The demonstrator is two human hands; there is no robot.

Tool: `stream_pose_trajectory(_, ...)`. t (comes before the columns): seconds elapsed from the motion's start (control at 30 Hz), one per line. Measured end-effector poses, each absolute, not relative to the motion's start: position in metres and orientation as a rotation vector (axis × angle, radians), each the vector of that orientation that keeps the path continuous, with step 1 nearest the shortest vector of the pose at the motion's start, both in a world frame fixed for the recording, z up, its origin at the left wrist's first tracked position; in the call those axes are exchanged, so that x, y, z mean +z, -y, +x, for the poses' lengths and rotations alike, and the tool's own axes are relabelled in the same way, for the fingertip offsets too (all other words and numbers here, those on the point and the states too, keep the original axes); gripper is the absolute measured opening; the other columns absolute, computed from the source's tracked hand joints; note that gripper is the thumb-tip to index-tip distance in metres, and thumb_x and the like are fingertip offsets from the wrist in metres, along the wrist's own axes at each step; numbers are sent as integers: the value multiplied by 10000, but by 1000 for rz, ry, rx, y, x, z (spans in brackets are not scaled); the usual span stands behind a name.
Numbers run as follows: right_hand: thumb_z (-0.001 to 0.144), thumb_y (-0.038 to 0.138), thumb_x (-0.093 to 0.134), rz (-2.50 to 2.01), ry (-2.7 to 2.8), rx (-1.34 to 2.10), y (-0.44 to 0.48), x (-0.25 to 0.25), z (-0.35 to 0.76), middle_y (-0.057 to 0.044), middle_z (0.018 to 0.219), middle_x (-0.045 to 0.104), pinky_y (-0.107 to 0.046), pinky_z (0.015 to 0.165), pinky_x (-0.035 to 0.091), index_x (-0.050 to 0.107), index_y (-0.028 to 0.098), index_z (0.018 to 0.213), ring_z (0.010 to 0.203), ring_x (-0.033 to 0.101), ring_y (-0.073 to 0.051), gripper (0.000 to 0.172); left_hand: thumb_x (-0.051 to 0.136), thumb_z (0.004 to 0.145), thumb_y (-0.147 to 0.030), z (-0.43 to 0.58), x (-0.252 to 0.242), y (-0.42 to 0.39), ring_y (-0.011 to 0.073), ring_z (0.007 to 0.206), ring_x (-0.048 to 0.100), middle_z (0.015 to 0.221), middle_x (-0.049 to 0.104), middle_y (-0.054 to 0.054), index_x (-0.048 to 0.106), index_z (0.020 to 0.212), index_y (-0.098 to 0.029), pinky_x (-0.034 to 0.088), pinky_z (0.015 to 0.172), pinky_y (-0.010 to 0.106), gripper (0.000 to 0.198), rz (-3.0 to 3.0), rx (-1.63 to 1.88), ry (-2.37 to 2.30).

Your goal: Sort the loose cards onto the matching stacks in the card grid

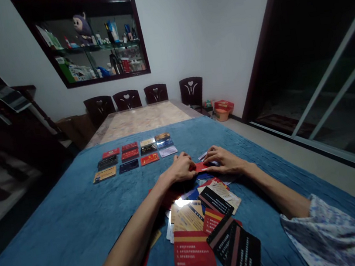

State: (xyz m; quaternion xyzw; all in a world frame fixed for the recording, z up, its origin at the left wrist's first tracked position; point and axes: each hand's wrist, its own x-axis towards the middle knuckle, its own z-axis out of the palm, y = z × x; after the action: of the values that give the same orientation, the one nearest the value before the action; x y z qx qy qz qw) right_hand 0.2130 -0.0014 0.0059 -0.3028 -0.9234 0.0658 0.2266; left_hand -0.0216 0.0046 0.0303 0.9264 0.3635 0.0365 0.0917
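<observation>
Both hands meet over the far end of a loose heap of plastic cards on a blue cloth. My left hand [184,166] has its fingers closed at the left edge of a red card [200,167]. On that card's right side, my right hand [221,160] grips with bent fingers. A whitish card shows partly behind my right fingers. Nearer to me the heap holds a beige card [187,215], a red card with a gold stripe [194,248] and black cards [243,251], several overlapping. My left forearm hides part of the heap.
Cards lie in neat rows at the left, among them a gold card [104,174] and a dark blue card [128,166]. The blue cloth [62,228] covers the near part of a long table [149,117]. Chairs [127,99] stand beyond it.
</observation>
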Motion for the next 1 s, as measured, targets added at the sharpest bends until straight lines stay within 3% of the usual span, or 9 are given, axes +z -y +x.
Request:
stream_pose_trajectory(0.23, 967, 428, 516, -852, 2373, 207, -3, -1, 213, -90, 923, 749, -386, 834, 493, 777, 226, 980, 921, 579, -227, 331, 594, 866, -224, -30, 31, -14, 247, 1090, 559, 904, 732, 71, 787, 944, -195, 409, 954, 351, 210, 2668, 348, -1057)
stream_pose_trajectory(0.43, 968, 365, 510, -901, 2204, 139, -16, -16, 211, -70, 794, 689, -343, 751, 509, 770, 230, 951, 839, 595, -211, 293, 571, 852, -157, -33, 23, -22, 188, 878, 613, 835, 718, 69, 782, 827, -155, 465, 824, 280, 213, 2658, 609, -1033)
stream_pose_trajectory(0.7, 930, 240, 530, -977, 2116, 169, -17, -23, 206, -79, 876, 645, -331, 751, 523, 730, 198, 1061, 807, 605, -194, 243, 590, 761, -141, -33, 12, -29, 167, 784, 562, 731, 664, 42, 753, 826, -140, 459, 778, 266, 175, 2593, 688, -1102)
stream_pose_trajectory(1.0, 862, 109, 530, -1067, 2210, 129, -11, -20, 200, -97, 1005, 659, -367, 842, 498, 612, 196, 1235, 937, 572, -229, 392, 499, 740, -98, -33, 14, -24, 193, 807, 554, 838, 709, 70, 728, 931, -144, 453, 808, 312, 302, 2682, 623, -1146)
